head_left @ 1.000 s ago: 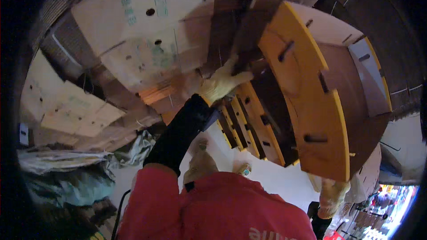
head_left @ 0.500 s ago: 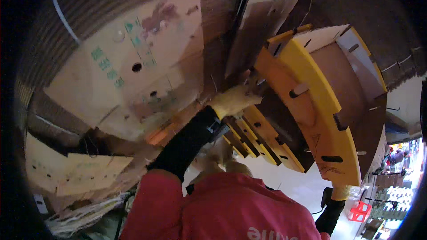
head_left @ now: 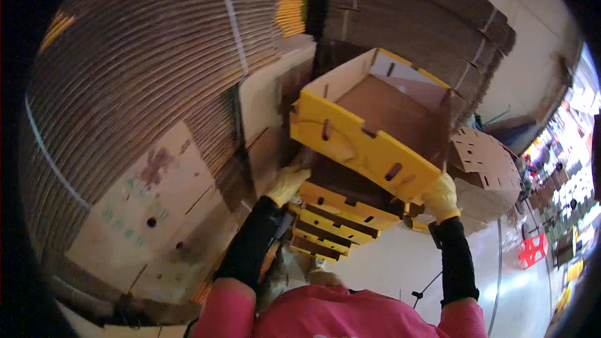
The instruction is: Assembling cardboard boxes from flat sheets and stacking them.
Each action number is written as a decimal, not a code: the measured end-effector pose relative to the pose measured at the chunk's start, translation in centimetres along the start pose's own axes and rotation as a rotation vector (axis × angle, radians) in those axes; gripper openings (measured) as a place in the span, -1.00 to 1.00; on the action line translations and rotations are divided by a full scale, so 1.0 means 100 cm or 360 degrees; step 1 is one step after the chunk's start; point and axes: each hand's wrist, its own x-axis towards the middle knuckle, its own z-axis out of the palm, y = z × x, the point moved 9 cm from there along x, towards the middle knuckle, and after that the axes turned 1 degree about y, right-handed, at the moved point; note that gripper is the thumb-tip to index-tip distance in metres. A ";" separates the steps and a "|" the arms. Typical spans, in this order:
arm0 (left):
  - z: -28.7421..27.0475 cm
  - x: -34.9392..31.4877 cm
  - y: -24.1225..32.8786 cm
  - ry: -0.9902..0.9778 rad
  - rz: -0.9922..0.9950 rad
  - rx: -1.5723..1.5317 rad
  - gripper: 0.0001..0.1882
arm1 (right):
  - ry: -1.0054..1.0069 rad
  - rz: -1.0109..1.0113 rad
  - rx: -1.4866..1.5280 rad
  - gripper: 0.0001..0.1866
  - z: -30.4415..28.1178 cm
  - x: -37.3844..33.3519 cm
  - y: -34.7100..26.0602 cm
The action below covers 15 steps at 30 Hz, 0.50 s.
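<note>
An open cardboard box [head_left: 366,150] with yellow outer walls and a brown inside sits tilted on top of a stack of similar yellow boxes [head_left: 332,228]. My right hand [head_left: 441,197], in a pale yellow glove, is closed round the box's near right corner. My left hand [head_left: 290,186], gloved alike, is at the left end of the stack, just below the top box. Its fingertips are blurred against the dark gap there, so their grip does not show. Black sleeves cover both forearms.
Tall piles of flattened cardboard [head_left: 156,69] rise at the left, with more bundled cardboard [head_left: 407,6] behind the box. Pierced cardboard pieces [head_left: 485,156] lie to the right. A red plastic stool [head_left: 533,251] stands on the pale floor [head_left: 400,263] farther right.
My view has swung, so the top box appears farther left and more level. My right hand has come up into clear view at its corner. My left hand appears lower, beside the stack.
</note>
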 end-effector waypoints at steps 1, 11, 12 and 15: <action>-0.011 -0.006 -0.008 0.0047 -0.0072 -0.0011 -0.61 | -0.0072 0.0011 0.0017 -0.80 -0.017 0.010 -0.035; -0.002 0.018 -0.012 0.0006 0.0053 0.0100 -0.61 | 0.0005 0.0116 0.0253 -0.71 -0.014 0.009 0.019; -0.010 0.014 -0.018 0.0001 0.0011 0.0125 -0.61 | -0.0018 0.0073 0.0297 -0.70 -0.028 0.017 -0.005; -0.030 0.013 -0.033 0.0014 -0.0187 -0.0075 -0.53 | -0.0427 -0.0022 0.0137 -0.66 -0.033 0.043 -0.064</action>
